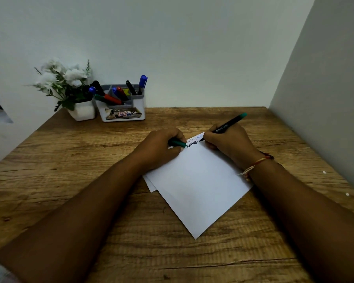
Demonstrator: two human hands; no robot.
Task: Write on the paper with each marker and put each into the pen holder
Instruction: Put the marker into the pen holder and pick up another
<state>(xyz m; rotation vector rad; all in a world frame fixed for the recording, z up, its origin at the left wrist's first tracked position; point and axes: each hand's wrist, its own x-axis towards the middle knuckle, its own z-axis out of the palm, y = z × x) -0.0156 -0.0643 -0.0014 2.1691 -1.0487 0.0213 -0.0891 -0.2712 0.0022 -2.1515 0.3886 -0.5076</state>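
A white sheet of paper (196, 180) lies tilted on the wooden desk (70, 180), with dark scribbles near its top corner. My right hand (229, 144) grips a black marker with a green end (230, 123), its tip on the paper by the scribbles. My left hand (161, 148) rests on the paper's upper left edge and holds the green cap (178, 143). The white and grey pen holder (121, 105) stands at the back left with several markers in it, blue, red, black and green.
A white pot of white flowers (70, 88) stands just left of the pen holder. Walls close the desk at the back and on the right. A second sheet peeks out under the paper's left corner (150, 185).
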